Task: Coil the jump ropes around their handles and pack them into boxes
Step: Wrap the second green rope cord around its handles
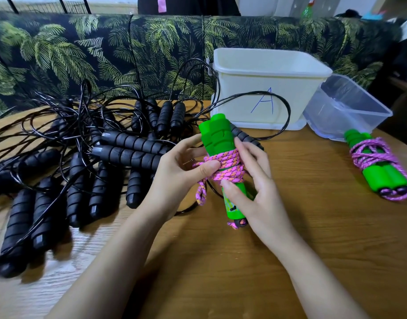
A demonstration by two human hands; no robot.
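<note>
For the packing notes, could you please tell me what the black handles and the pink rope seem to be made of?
Black handles: probably soft foam, matte, with spiral ridges. Pink rope: looks like braided textile cord, dull, with a woven pink-and-orange fleck.

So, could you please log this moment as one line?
left hand pinches pink rope; right hand grips green handles; coiled bundle on table
</note>
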